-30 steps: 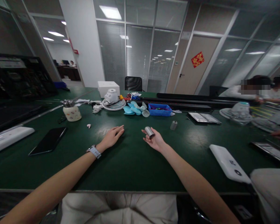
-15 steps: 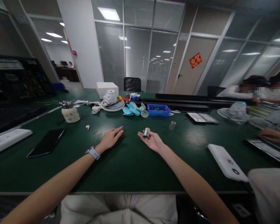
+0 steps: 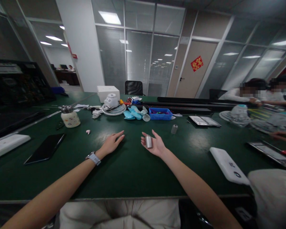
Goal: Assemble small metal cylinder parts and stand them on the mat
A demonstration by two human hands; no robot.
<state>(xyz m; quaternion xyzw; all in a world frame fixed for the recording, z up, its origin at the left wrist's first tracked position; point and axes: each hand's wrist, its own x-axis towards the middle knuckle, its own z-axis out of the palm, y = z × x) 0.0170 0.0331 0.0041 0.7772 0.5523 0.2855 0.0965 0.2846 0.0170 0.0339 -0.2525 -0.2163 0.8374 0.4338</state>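
Observation:
My right hand (image 3: 156, 144) is turned palm up over the green table (image 3: 124, 181), its thumb spread away. Across its fingers and palm lies a small shiny metal cylinder (image 3: 148, 142), held there loosely. My left hand (image 3: 110, 143), with a watch (image 3: 93, 158) on the wrist, rests on the table with fingers stretched out and nothing in it. A second small metal cylinder (image 3: 174, 129) stands on the table, beyond and to the right of my right hand.
Farther back sit a fan's white body (image 3: 111, 101), light-blue fan blades (image 3: 132, 113) and a blue basket (image 3: 160, 114). A dark phone (image 3: 45, 149) and a patterned jar (image 3: 70, 118) are at left. A white device (image 3: 228, 165) lies at right, near another person's hand (image 3: 284, 136).
My right hand has opened further, the thumb lifting off the metal cylinder, which has rolled or turned to lie more upright in view. My left hand stays put. The view has shifted slightly.

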